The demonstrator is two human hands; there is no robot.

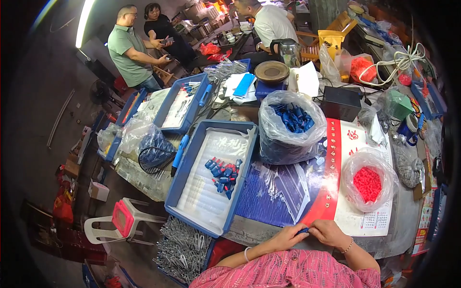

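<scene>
A small blue part (303,231) sits at the 6 o'clock edge of the worktop (269,230), pinched between the left hand (287,236) and the right hand (328,233), both grips closed on it with fingertips meeting. At 9 o'clock of the hands, a blue tray (192,158) holds a modest cluster of finished-looking blue-and-red pieces (223,175). At 12 o'clock a bag of blue parts (293,117) stays well filled, and at 2 o'clock a bag of red caps (367,183) too, so most work appears left.
</scene>
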